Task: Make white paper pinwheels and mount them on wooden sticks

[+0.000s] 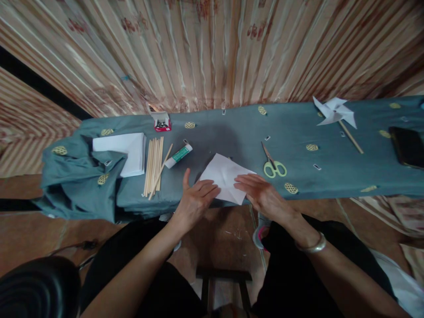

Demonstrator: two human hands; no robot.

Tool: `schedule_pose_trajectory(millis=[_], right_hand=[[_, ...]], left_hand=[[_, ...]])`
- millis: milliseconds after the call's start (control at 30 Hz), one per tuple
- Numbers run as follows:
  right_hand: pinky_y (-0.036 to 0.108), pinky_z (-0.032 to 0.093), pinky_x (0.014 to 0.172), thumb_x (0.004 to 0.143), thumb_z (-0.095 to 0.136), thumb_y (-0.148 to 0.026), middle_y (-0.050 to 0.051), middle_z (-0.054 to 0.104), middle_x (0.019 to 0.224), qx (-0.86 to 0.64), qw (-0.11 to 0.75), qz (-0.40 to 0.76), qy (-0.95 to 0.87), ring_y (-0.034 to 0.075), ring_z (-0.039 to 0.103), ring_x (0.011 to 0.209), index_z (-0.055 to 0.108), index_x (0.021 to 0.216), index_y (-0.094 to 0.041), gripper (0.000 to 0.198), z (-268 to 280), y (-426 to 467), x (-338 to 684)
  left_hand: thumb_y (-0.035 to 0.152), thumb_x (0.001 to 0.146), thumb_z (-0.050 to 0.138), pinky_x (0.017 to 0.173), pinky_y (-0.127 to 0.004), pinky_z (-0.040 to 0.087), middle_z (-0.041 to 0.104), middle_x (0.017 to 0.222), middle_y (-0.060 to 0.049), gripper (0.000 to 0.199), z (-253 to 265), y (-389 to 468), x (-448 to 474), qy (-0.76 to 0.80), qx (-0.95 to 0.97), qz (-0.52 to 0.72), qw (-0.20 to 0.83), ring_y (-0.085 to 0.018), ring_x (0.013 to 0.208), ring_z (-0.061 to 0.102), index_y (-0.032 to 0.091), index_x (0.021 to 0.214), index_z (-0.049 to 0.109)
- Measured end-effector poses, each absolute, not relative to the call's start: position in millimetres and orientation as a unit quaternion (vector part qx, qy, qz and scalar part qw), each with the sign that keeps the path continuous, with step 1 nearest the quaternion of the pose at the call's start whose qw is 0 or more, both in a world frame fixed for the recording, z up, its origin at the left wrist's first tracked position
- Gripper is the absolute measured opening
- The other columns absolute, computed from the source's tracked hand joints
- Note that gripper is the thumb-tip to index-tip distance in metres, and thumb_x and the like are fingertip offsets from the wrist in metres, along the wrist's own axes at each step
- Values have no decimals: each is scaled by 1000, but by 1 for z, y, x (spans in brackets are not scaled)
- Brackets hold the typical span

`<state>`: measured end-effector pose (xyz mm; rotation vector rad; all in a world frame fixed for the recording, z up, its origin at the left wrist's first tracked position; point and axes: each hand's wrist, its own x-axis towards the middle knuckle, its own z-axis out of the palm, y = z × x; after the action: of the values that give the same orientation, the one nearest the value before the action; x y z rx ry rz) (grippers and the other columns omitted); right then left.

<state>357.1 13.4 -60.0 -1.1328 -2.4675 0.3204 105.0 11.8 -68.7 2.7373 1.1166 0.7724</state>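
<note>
A white sheet of paper (226, 174) with faint crease lines lies on the cloth at the near edge of the table, one corner pointing toward me. My left hand (198, 198) rests on its left side, fingers stretched flat and thumb spread away. On the right side, my right hand (258, 189) lies with its fingers extended over the paper. Neither hand grips anything. Just right of the paper are scissors (272, 166) with light green handles. A glue stick (179, 156) with a green label lies to the left.
Several wooden sticks (154, 165) lie beside a stack of white paper (134, 152), partly under folded cloth. Behind them stands a small red box (162, 123) holding small metal items. Far right are a paper pinwheel (335, 111) on a stick and a black phone (406, 147).
</note>
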Motion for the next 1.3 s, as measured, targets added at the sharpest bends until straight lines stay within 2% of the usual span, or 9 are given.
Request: schedule_pose_trajectory(millis=[133, 267, 367, 467, 567, 633, 733, 1000, 1300], right_hand=[[37, 52, 96, 97, 44, -26, 8, 73, 109, -435, 252, 254, -826, 21, 66, 109, 68, 103, -20, 26, -54, 13, 360], [32, 53, 80, 96, 48, -36, 5, 73, 95, -504, 256, 323, -759, 20, 69, 88, 69, 94, -21, 25, -49, 18, 353], [30, 50, 72, 94, 50, -38, 3, 72, 84, -545, 264, 321, -729, 20, 67, 78, 69, 91, -21, 26, -51, 23, 346], [29, 47, 65, 91, 52, -40, 2, 69, 74, -580, 271, 299, -708, 19, 65, 69, 69, 85, -21, 26, -54, 26, 341], [31, 49, 69, 90, 53, -40, 3, 70, 76, -602, 283, 276, -694, 20, 66, 72, 69, 84, -21, 25, -57, 29, 337], [34, 51, 78, 89, 54, -39, 6, 73, 89, -596, 306, 260, -695, 22, 68, 84, 69, 88, -21, 24, -59, 32, 335], [40, 51, 87, 88, 55, -39, 10, 71, 106, -582, 324, 231, -709, 25, 67, 99, 68, 88, -20, 23, -63, 36, 333], [48, 50, 92, 87, 55, -37, 14, 70, 110, -591, 298, 138, -737, 29, 65, 103, 67, 81, -20, 22, -74, 46, 327], [48, 50, 94, 87, 54, -34, 16, 70, 108, -596, 292, 113, -739, 30, 65, 103, 67, 82, -18, 21, -73, 50, 323]], left_hand=[[20, 97, 47, 116, -60, 14, 76, 99, -2, 21, -62, 3, 103, 393, 877, 261, 89, -16, 95, 68, 22, 107, 66], [22, 98, 46, 104, -53, 37, 74, 92, -4, 22, -64, 7, 103, 428, 859, 253, 120, -18, 87, 68, 20, 104, 66], [24, 97, 47, 97, -47, 45, 73, 88, -5, 22, -69, 14, 102, 465, 834, 262, 141, -18, 81, 68, 17, 110, 64], [25, 95, 50, 92, -42, 49, 73, 95, -6, 36, -67, 18, 101, 489, 816, 275, 140, -18, 85, 69, 16, 130, 51], [21, 96, 47, 99, -48, 44, 66, 124, -13, 42, -58, 12, 105, 470, 842, 260, 53, -25, 112, 61, 17, 138, 44], [16, 97, 41, 113, -59, 25, 56, 139, -13, 39, -52, 3, 110, 440, 867, 233, -15, -28, 134, 45, 19, 135, 48], [15, 99, 31, 120, -56, 6, 50, 146, -10, 41, -53, -11, 120, 386, 905, 176, -33, -24, 144, 30, 14, 137, 46], [30, 98, 41, 117, -58, 20, 39, 153, -15, 51, -74, -11, 130, 412, 905, 108, 6, -28, 146, 26, 8, 144, 36], [38, 97, 43, 118, -61, 13, 36, 155, -15, 57, -72, -5, 126, 426, 899, 95, 40, -28, 146, 25, 13, 147, 32]])
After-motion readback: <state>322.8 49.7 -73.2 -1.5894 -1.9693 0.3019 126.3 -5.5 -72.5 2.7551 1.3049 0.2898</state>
